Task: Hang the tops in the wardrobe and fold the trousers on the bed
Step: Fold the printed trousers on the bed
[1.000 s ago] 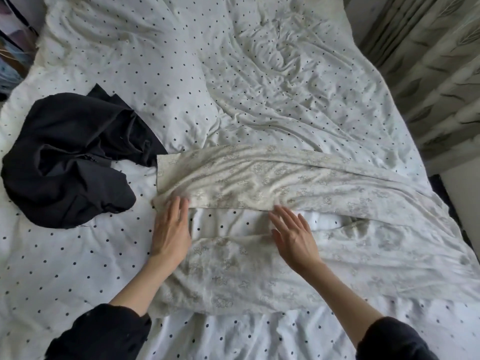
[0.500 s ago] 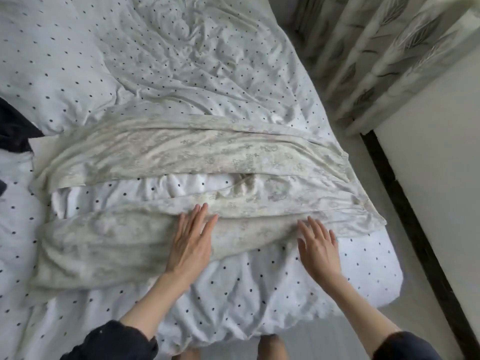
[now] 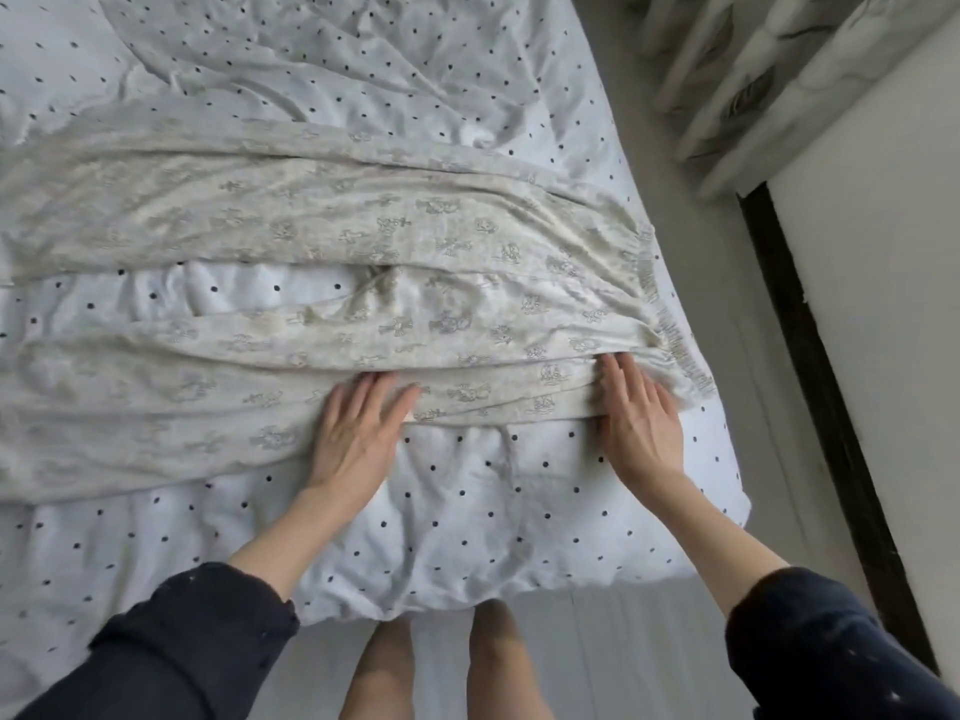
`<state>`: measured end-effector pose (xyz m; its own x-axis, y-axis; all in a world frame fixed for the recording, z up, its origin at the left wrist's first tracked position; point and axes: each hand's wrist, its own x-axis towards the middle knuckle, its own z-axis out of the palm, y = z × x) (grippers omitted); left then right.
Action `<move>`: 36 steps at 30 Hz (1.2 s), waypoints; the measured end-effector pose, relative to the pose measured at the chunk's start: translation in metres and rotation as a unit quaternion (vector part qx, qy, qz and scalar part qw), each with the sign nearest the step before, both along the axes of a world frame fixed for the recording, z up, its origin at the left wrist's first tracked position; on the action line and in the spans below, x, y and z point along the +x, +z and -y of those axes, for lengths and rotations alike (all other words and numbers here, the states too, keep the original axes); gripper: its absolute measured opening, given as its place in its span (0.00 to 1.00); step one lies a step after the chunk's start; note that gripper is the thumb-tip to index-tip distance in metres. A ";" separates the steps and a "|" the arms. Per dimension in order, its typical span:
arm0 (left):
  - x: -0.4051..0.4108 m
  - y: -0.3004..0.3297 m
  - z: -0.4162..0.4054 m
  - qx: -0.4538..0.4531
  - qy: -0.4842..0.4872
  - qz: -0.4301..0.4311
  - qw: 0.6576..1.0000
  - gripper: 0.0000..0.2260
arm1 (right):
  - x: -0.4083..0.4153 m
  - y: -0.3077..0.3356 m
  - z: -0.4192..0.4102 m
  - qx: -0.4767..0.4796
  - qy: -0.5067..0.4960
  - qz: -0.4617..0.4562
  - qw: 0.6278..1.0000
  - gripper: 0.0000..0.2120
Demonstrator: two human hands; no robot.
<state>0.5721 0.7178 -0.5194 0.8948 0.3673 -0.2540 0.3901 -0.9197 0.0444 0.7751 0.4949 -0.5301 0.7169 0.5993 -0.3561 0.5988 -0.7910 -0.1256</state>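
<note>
Since the earlier frames your view has swung toward the waistband end of the trousers [image 3: 363, 283], the black garment has dropped out of frame, and both hands have slid along the near leg toward that end. Your left hand [image 3: 358, 433] lies flat with fingers straight and slightly spread, its fingertips pressing the near leg's lower edge about midway along the trousers; it pinches nothing. Your right hand [image 3: 641, 415] lies flat too, fingers straight and close together, resting on the cloth just short of the gathered waistband [image 3: 670, 330]. The trousers lie spread lengthwise on the bed [image 3: 467, 511], waistband at the bed's right-hand corner, both legs running away to the left with a strip of dotted bedding showing between them. As I judge it, you are only smoothing: the legs are not yet laid one on the other, so no fold has been made, and this pair has the whole folding ahead. Hanging the tops cannot be judged from here, since neither wardrobe nor any top is in view. The cuffs run off the left edge of the picture, so you cannot see how straight they lie. Whether your right fingertips are tucked under a crease by the waistband is hard to make out, as motion blurs them.
</note>
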 end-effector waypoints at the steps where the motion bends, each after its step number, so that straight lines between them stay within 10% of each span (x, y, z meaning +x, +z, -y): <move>1: 0.001 -0.001 -0.002 0.008 0.007 0.002 1.000 0.25 | 0.000 -0.001 0.001 -0.001 -0.006 0.006 1.000 0.33; 15: 0.001 0.002 0.008 0.051 0.035 -0.030 0.998 0.40 | 0.004 0.010 0.062 0.080 -0.001 0.002 0.997 0.19; 22: -0.026 0.038 0.009 -0.054 0.113 0.040 0.991 0.17 | 0.001 0.028 0.049 0.071 -0.074 0.011 0.995 0.13; 32: 0.011 0.119 -0.114 -0.305 0.276 0.119 0.904 0.03 | 0.060 0.100 -0.036 0.252 -0.205 0.003 0.946 0.11; 36: 0.059 0.130 -0.178 -0.274 0.279 0.182 0.902 0.02 | 0.097 0.091 -0.087 0.259 -0.206 0.009 0.944 0.09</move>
<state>0.6313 0.8956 -0.3897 0.6702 0.6945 -0.2615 0.6536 -0.3856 0.6512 0.8717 0.5816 -0.4387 0.9303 0.3586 -0.0765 0.2600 -0.7923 -0.5520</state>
